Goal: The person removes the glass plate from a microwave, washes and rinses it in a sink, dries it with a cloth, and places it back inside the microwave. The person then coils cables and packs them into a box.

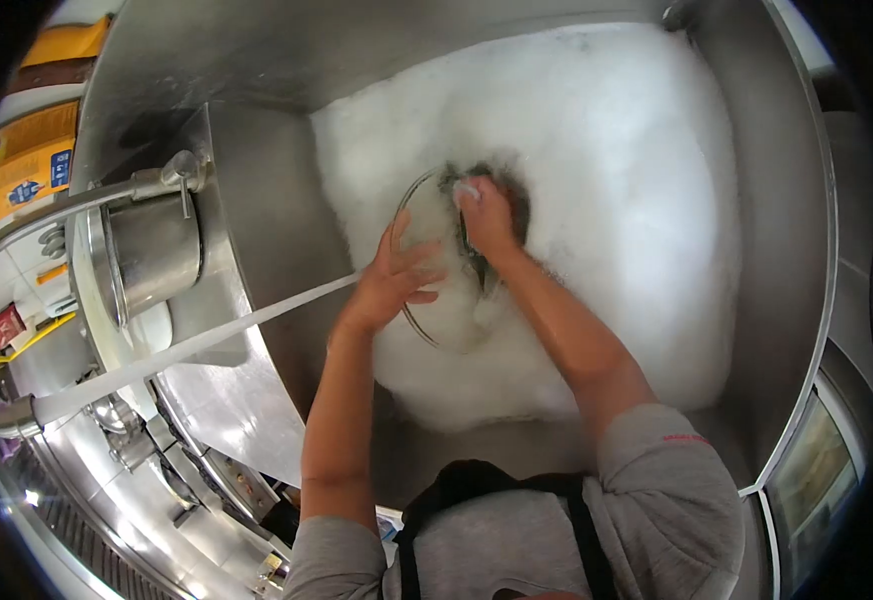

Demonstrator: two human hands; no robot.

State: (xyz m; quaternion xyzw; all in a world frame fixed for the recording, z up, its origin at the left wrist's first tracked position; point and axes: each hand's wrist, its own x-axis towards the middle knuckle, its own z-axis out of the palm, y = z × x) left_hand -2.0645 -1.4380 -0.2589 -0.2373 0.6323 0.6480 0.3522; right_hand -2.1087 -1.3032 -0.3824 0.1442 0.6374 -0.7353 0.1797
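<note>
A clear round dish (449, 318) with a thin rim, possibly a bowl or a lid, sits tilted in the white suds (617, 200) of a deep metal sink. My left hand (392, 283) grips its left rim, fingers spread across the edge. My right hand (490, 222) is closed in a fist at the dish's right side, pinching something small and whitish that I cannot make out. Around the right fist the foam parts and dark water shows. The dish's lower part is hidden in suds.
A curved metal tap (17, 412) at the left sends a water stream (207, 340) toward the sink beside my left wrist. A metal pot (155, 250) stands on the left ledge. Yellow packages (27, 165) are farther left. The sink's right wall (782, 230) rises beside the foam.
</note>
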